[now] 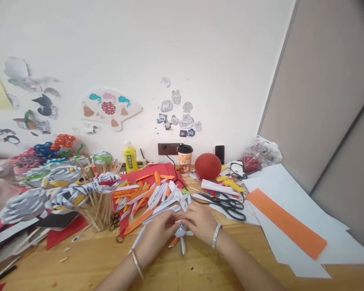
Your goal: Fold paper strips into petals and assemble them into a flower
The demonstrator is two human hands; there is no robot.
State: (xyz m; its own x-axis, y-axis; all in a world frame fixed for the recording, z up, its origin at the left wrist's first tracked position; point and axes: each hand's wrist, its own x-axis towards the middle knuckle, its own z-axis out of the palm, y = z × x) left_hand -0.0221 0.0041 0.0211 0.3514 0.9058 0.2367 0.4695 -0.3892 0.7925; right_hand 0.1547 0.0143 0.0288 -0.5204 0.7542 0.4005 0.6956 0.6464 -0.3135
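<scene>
My left hand (pixel 163 227) and my right hand (pixel 199 220) meet above the front of the table, both closed in a pinch. Between them is a small folded-paper flower (pixel 180 231), with white and orange strips pointing down and outward. Something thin and pale shows at the fingertips, partly hidden by the fingers. Just beyond the hands lies a heap of folded paper strips (pixel 151 198), white and orange, spread over red paper (pixel 166 169). A pair of black scissors (pixel 227 205) rests to the right of my right hand.
Left stand rolled-paper roses (pixel 68 196) and a bundle of wooden sticks (pixel 98 206). Behind are a yellow bottle (pixel 130 158), a lidded cup (pixel 185 161) and a red balloon (pixel 208 166). Rightward lie a yellow glue gun (pixel 233 185), white sheets (pixel 294 206) and an orange strip (pixel 286 222).
</scene>
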